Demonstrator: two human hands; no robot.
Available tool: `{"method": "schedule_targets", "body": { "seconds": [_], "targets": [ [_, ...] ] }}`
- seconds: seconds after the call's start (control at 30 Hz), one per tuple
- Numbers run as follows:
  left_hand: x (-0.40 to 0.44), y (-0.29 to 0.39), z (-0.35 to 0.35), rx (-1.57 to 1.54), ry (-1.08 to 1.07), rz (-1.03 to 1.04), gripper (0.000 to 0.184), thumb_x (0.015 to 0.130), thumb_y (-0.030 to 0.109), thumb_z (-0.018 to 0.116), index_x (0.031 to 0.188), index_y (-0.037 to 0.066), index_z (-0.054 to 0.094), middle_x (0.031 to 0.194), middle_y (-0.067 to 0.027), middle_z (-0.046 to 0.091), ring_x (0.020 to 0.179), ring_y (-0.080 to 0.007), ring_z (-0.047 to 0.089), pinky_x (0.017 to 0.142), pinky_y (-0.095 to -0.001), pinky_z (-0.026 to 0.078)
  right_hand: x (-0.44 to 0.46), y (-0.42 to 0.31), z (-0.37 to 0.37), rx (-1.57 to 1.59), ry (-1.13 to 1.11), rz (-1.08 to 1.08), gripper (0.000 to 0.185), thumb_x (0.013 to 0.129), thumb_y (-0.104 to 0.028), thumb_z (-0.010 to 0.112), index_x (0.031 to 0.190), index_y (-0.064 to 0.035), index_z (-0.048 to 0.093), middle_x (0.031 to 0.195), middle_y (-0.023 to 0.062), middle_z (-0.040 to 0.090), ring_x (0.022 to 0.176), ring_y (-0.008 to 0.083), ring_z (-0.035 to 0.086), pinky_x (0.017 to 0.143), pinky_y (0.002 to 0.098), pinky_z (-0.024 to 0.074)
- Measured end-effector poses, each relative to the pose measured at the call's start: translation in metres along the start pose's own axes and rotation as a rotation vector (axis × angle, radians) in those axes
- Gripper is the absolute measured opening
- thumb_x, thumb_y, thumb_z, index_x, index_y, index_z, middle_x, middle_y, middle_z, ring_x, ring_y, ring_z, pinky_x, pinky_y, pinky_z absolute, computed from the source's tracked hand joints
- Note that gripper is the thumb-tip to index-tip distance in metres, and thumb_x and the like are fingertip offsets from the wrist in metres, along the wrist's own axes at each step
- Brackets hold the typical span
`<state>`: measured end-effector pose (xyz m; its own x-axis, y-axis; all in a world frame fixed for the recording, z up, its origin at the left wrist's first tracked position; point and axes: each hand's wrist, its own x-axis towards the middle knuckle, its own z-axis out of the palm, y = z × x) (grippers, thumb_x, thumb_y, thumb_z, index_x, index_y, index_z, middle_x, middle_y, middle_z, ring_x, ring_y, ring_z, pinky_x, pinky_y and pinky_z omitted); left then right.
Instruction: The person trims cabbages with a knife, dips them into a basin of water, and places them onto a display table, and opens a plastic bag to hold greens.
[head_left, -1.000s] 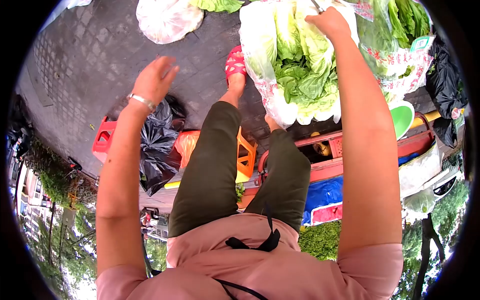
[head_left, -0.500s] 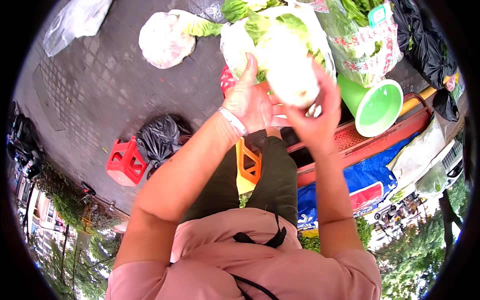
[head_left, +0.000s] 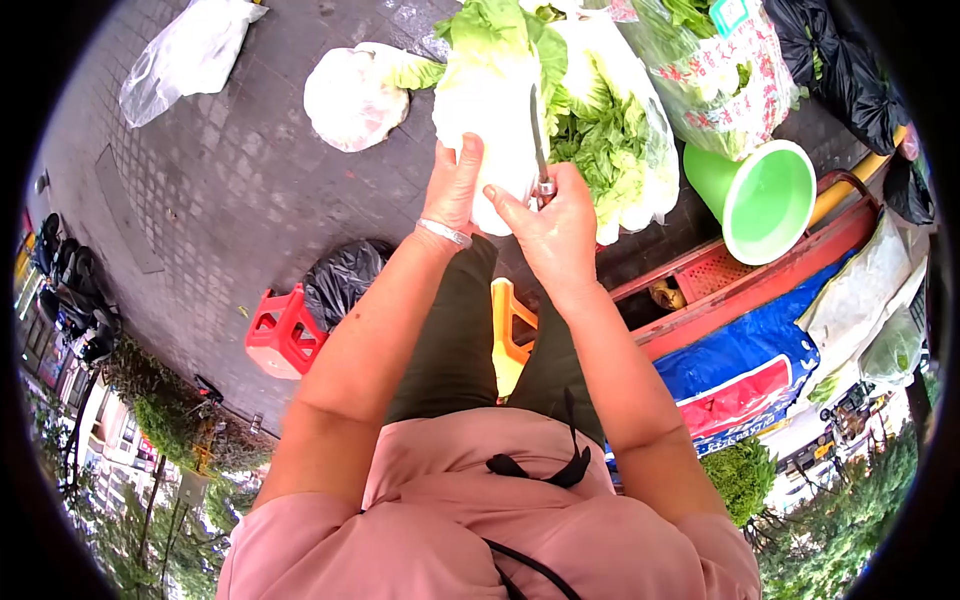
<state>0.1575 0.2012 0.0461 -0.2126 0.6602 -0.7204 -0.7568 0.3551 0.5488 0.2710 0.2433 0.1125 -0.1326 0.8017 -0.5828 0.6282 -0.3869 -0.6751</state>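
A pale napa cabbage (head_left: 487, 115) with green leaf tips at the top is held up in front of me. My left hand (head_left: 452, 190) is closed round its lower left side, thumb lying along the white stalk. In my right hand (head_left: 556, 228) is a knife (head_left: 538, 135), its dark blade lying lengthwise along the cabbage's right side. The right thumb presses the cabbage's base. Just beyond, a bag (head_left: 655, 165) of more leafy cabbages stands to the right, partly behind the held one.
A green bucket (head_left: 770, 200) leans at the right, beside a red metal frame (head_left: 690, 310) and a printed plastic bag (head_left: 715, 80). Left of me are a red stool (head_left: 283, 330), a black bag (head_left: 345, 280) and a tied white bag (head_left: 350, 100). A yellow stool (head_left: 507, 350) shows between my legs.
The cabbage has turned from base towards me at a tilt to upright lengthwise, and shifted left. My left hand has closed on it from an open palm. The knife blade now shows along its side.
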Motion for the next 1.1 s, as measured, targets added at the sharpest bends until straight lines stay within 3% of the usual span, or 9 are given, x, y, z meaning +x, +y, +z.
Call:
{"method": "schedule_targets", "body": {
  "seconds": [0.17,0.3,0.33,0.43,0.5,0.73,0.8,0.97,1.1],
  "targets": [
    [0.009,-0.005,-0.012,-0.324,-0.011,-0.076,0.091,0.075,0.075,0.049,0.135,0.007,0.041,0.123,-0.0106,0.058,0.109,-0.0280,0.059,0.094,-0.0467,0.048,-0.007,-0.022,0.015,0.217,-0.020,0.108,0.041,0.066,-0.020,0.079,0.084,-0.0003,0.048,0.080,0.0118,0.057,0.066,0.0156,0.055,0.060,0.0316,0.0455],
    [0.007,0.010,-0.025,-0.588,0.133,-0.079,0.066,0.086,0.060,0.055,0.129,0.011,0.050,0.120,-0.0107,0.059,0.105,-0.0270,0.058,0.087,-0.0445,0.050,-0.009,-0.025,0.012,0.744,-0.019,0.052,0.029,0.075,-0.003,0.073,0.098,0.0018,0.055,0.084,0.0052,0.064,0.072,0.0102,0.061,0.064,0.0264,0.0507],
    [0.015,0.004,-0.050,-0.801,0.115,-0.130,0.059,0.085,0.054,0.058,0.127,0.012,0.052,0.114,-0.0110,0.060,0.096,-0.0284,0.058,0.080,-0.0419,0.051,-0.001,-0.029,0.002,0.654,-0.037,0.050,0.028,0.078,-0.005,0.074,0.098,0.0002,0.055,0.076,0.0025,0.061,0.053,0.0061,0.052,0.045,0.0210,0.0410],
    [0.000,0.021,-0.079,-0.887,-0.258,-0.214,0.075,0.079,0.061,0.060,0.132,0.010,0.048,0.121,-0.0141,0.056,0.099,-0.0354,0.056,0.081,-0.0459,0.051,0.051,-0.047,-0.028,0.270,-0.151,0.127,0.044,0.074,-0.028,0.081,0.096,-0.0003,0.056,0.068,0.0017,0.058,0.044,0.0067,0.048,0.038,0.0218,0.0363],
    [-0.013,0.032,-0.073,-0.846,-0.208,-0.222,0.078,0.078,0.064,0.057,0.133,0.009,0.048,0.123,-0.0181,0.056,0.107,-0.0386,0.055,0.089,-0.0513,0.047,0.086,-0.046,-0.034,-0.010,-0.092,-0.181,0.047,0.074,-0.030,0.080,0.102,0.0012,0.058,0.069,0.0019,0.059,0.043,0.0060,0.046,0.038,0.0209,0.0351],
    [-0.027,0.058,-0.016,-0.581,-0.347,-0.053,0.093,0.075,0.069,0.055,0.140,0.006,0.035,0.137,-0.0237,0.042,0.123,-0.0425,0.044,0.102,-0.0571,0.037,0.014,-0.067,-0.003,0.516,-0.464,0.167,0.060,0.077,-0.025,0.079,0.123,0.0040,0.054,0.077,0.0008,0.062,0.053,0.0040,0.052,0.043,0.0181,0.0390],
    [-0.024,0.060,-0.021,-0.503,-0.299,-0.056,0.083,0.081,0.064,0.055,0.134,0.001,0.043,0.129,-0.0160,0.054,0.114,-0.0301,0.056,0.097,-0.0429,0.047,0.003,-0.066,-0.004,0.652,-0.425,0.135,0.055,0.078,-0.013,0.078,0.126,-0.0004,0.054,0.080,-0.0005,0.061,0.063,0.0018,0.052,0.050,0.0162,0.0416],
    [-0.013,0.063,-0.023,-0.287,-0.223,-0.076,0.074,0.086,0.058,0.057,0.135,0.004,0.042,0.123,-0.0127,0.058,0.105,-0.0277,0.061,0.091,-0.0417,0.051,0.011,-0.046,-0.014,0.456,-0.359,-0.072,0.048,0.080,-0.007,0.074,0.124,0.0002,0.056,0.094,0.0051,0.064,0.073,0.0032,0.053,0.062,0.0177,0.0434],
    [-0.017,0.050,-0.025,-0.320,-0.174,-0.228,0.070,0.086,0.059,0.054,0.133,0.007,0.044,0.116,-0.0140,0.061,0.095,-0.0300,0.065,0.082,-0.0451,0.055,0.020,-0.039,-0.025,0.507,-0.218,0.003,0.048,0.082,-0.016,0.072,0.125,-0.0011,0.056,0.104,0.0112,0.068,0.048,0.0016,0.045,0.042,0.0167,0.0362]
  ]
}}
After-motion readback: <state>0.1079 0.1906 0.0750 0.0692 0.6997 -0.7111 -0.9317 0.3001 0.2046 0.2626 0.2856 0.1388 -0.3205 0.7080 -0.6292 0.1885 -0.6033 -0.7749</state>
